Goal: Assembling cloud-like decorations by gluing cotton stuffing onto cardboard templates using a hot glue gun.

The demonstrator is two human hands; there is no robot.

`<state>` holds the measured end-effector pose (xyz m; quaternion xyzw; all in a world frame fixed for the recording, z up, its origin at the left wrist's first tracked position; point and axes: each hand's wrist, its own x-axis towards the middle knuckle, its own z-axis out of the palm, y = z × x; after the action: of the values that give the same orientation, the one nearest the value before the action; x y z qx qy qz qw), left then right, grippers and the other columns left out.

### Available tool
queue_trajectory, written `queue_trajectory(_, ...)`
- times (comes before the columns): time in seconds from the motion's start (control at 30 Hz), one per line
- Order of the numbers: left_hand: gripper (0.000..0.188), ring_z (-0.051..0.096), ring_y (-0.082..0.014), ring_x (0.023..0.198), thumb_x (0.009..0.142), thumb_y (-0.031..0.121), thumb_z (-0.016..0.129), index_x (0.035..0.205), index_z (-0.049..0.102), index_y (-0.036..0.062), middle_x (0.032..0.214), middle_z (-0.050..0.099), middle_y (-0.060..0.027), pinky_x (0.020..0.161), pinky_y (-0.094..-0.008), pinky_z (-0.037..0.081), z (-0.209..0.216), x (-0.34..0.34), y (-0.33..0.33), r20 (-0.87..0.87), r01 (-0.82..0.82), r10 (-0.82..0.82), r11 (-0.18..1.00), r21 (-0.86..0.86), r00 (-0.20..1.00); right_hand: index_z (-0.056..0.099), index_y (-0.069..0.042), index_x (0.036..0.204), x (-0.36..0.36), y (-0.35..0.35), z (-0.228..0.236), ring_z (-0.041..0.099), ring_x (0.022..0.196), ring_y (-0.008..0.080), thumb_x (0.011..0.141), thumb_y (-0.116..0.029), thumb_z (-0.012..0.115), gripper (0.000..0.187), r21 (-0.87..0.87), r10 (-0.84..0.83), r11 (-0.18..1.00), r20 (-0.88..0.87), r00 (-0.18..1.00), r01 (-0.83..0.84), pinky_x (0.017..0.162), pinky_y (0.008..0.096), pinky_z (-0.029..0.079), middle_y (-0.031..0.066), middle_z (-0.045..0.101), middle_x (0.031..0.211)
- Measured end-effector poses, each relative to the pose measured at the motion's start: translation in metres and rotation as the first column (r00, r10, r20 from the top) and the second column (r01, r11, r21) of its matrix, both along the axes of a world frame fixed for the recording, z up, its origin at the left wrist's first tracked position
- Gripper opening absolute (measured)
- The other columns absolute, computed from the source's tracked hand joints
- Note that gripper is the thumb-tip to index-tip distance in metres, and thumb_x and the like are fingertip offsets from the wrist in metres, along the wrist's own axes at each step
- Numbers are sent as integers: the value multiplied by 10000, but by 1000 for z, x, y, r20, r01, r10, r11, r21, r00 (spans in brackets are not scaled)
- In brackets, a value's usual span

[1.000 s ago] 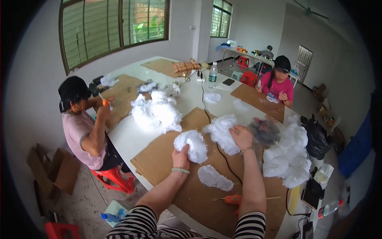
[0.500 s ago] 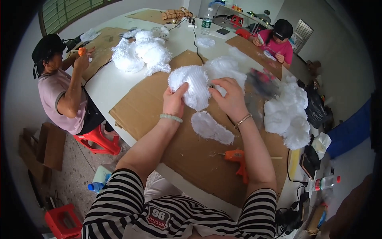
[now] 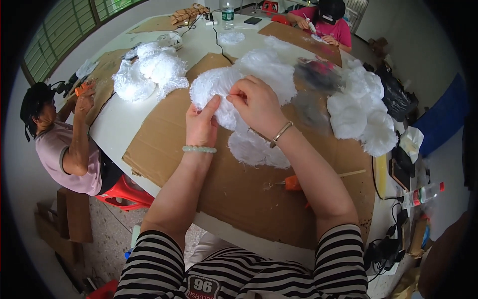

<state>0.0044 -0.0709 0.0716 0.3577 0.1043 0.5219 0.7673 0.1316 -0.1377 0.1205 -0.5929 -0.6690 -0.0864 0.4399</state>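
A rounded piece of shaggy white fabric (image 3: 215, 82) is held over the cardboard by my left hand (image 3: 203, 122), its thumb pressed on the near edge. My right hand (image 3: 256, 102) is closed in a pinch against the right part of the piece. Whatever is between those fingertips is too small to make out. Just below both hands a flatter white fabric piece (image 3: 256, 149) lies on the cardboard sheet (image 3: 239, 199). Partly hidden under my right forearm is an orange glue gun (image 3: 293, 183), with a pale glue stick (image 3: 352, 173) showing on the other side.
White fluffy bundles lie to the left (image 3: 149, 74) and right (image 3: 361, 109). More white fabric (image 3: 271, 74) sits beyond my hands. Two co-workers sit at the table, one at left (image 3: 69, 154), one at far right (image 3: 331, 22). A plastic bottle (image 3: 423, 194) and cables are at right.
My right hand has moved from the piece's right edge to over its face. The piece has been turned in my left hand. The whole view has shifted with my head.
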Motion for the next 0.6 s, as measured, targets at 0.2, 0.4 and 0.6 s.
queue_trajectory(0.2,289,588,-173,944,822,22,631,1095,544,-11,1039,614,-87,818,-299,479,-6,7,1,-7,-66,66,998,-1,998,632,-15,820,15,4,-3,519,667,76,792,-116,651,107,-176,99,965,-438,893,-193,591,232,421,17,602,744)
queue_trajectory(0.4,252,591,-193,962,826,18,618,1068,558,-21,1035,618,-97,839,-309,481,-9,10,10,14,-107,107,994,-11,994,641,-7,832,22,1,6,518,675,54,805,-108,645,105,-160,79,972,-470,879,-173,605,213,425,-5,613,751)
queue_trajectory(0.6,278,586,-203,980,828,28,615,1091,535,-15,1068,604,-103,837,-336,489,-19,-1,14,-53,-219,215,973,-77,975,641,-13,874,52,0,16,543,695,69,810,-94,638,103,9,73,997,-504,860,-79,624,219,440,6,622,771)
